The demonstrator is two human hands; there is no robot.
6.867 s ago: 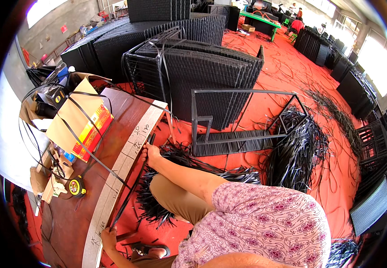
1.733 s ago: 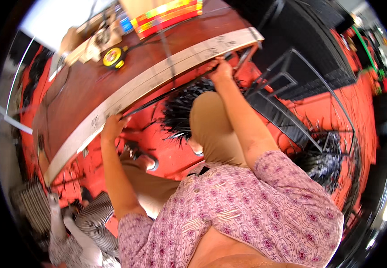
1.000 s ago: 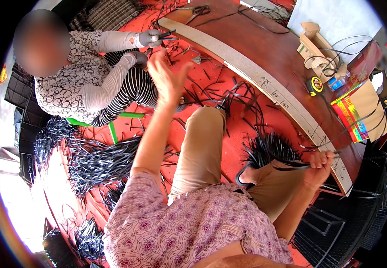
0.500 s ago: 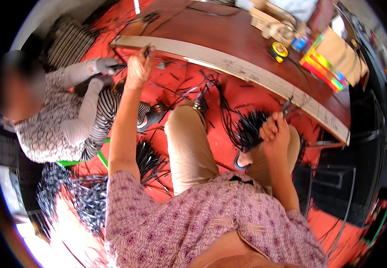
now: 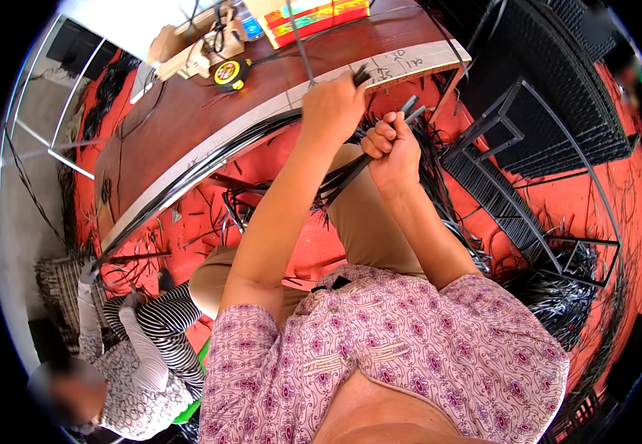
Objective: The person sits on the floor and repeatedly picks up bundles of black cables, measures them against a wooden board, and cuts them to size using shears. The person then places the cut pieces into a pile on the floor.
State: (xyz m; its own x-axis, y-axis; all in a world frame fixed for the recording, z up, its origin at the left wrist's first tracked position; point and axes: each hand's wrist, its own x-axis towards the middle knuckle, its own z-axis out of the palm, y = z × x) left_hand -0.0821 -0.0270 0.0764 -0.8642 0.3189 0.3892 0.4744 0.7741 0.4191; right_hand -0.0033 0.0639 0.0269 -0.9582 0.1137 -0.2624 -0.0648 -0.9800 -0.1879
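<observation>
My left hand is closed round one end of a bundle of long black strips, and their short ends poke out above the fist. The bundle runs left along the marked pale board on the table's front edge, towards a co-worker's gloved hand. Just right of and below my left hand, my right hand is a fist round dark flat strips. Two grey-black ends stick out above it, and dark lengths trail below towards my knee. Whether a tool is among them I cannot tell.
On the brown table lie a yellow tape measure, a cardboard box and a colourful carton. A black woven panel and metal frame stand at right. Strip scraps litter the red floor. A co-worker sits at left.
My view has swung right. Both hands have come close together near the board's right end, and black strips now stretch along the board between my left hand and the co-worker.
</observation>
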